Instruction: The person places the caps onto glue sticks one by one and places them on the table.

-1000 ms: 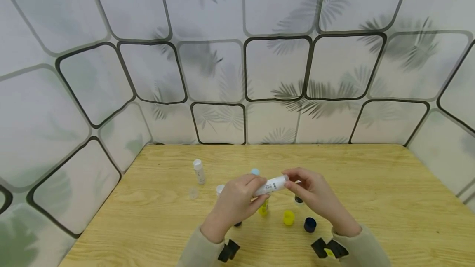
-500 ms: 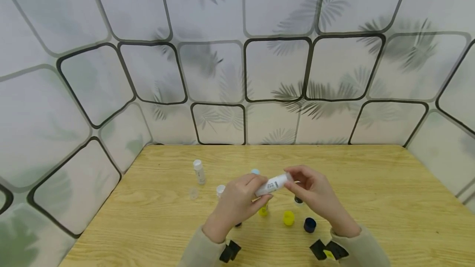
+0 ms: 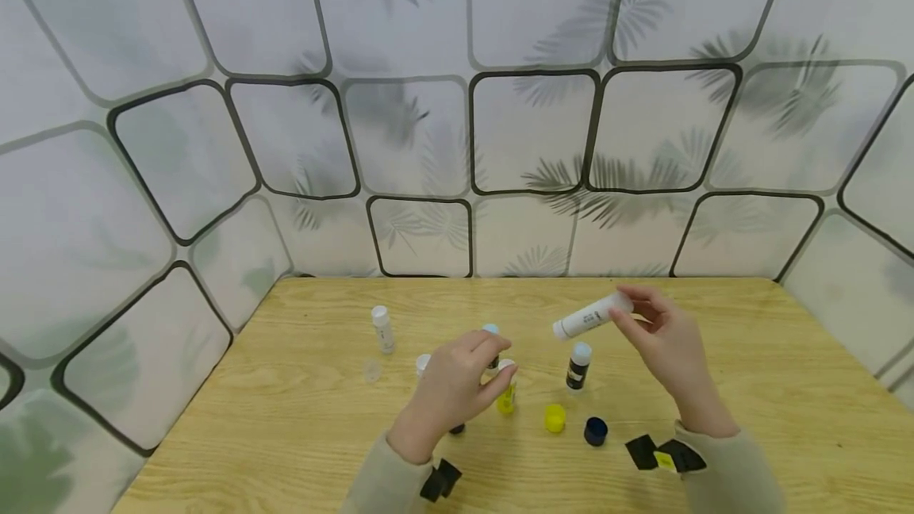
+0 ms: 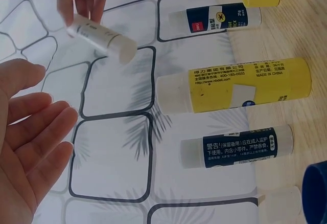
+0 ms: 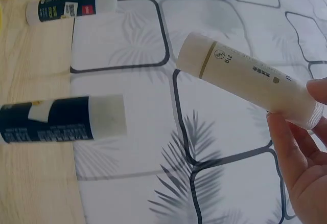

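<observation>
My right hand pinches a white glue stick by one end, thumb and fingers at its ribbed base in the right wrist view. The stick is tilted in the air above the table, its capless-looking pale end pointing left. My left hand holds nothing, its fingers loosely bent and apart from the thumb. Just beyond it stand a yellow glue stick and a dark-labelled glue stick, partly hidden in the head view. Another dark-labelled glue stick stands upright below the held one.
On the wooden table are a yellow cap and a dark blue cap near the front. Another white glue stick stands back left, with a clear round piece before it. A patterned cloth wall rises behind.
Both hands held the white glue stick earlier. My left hand has let go and stays in place, while my right hand has carried the stick up and to the right.
</observation>
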Demonstrator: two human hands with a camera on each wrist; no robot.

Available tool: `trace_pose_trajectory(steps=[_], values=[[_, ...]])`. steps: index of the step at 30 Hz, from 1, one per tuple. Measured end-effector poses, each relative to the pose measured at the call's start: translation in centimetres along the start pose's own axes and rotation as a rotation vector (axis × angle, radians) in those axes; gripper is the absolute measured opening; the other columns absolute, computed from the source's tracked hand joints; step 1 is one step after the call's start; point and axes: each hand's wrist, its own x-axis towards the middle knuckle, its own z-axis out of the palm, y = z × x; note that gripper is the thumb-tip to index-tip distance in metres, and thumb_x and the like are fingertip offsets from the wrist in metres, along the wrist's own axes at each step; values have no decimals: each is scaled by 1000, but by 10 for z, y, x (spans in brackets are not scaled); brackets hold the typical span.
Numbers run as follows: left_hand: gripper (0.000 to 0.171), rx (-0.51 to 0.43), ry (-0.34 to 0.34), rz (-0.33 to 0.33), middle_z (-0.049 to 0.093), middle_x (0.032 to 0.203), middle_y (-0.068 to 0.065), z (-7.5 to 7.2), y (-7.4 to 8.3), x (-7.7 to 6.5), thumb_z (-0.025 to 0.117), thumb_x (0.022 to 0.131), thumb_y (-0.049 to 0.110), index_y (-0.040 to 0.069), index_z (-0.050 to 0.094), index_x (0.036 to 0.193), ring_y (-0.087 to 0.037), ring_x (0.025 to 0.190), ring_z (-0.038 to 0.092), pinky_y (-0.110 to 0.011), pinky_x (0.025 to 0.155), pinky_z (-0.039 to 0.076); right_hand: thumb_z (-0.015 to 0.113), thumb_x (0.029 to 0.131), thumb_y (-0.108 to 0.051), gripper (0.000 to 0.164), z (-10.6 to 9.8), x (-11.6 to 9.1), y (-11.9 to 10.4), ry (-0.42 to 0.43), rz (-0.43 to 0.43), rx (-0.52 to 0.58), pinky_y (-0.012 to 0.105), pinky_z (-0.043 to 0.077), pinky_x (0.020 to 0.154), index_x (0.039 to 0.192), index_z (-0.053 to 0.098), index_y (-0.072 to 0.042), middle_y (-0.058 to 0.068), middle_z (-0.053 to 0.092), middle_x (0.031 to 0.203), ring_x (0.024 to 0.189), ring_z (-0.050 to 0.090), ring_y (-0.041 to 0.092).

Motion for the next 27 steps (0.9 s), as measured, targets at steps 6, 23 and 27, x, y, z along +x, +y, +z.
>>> trace_pose_trajectory(steps=[6,23,27], values=[[18,-1,-13,-2,61,83,-3,-1,0,0,66,78,18,6,62,91,-8,67,56,-15,58,45,64,82,-11,33,-17,10,51,29,-31,7,9,44,66,112,57,0,8,56,103,89,53,-2],[16,24,-46,7,61,80,-1,-2,0,0,66,79,20,8,63,89,-6,64,55,-13,56,44,58,86,-13,33,-25,11,55,-80,67,-251,19,48,68,113,54,5,23,53,108,94,55,36],[16,29,-58,3,61,80,0,-2,0,0,65,79,21,8,64,89,-6,64,55,-13,56,44,57,86,-13,33,-23,11,68,-118,85,-280,39,50,69,113,53,5,25,54,108,93,55,38]])
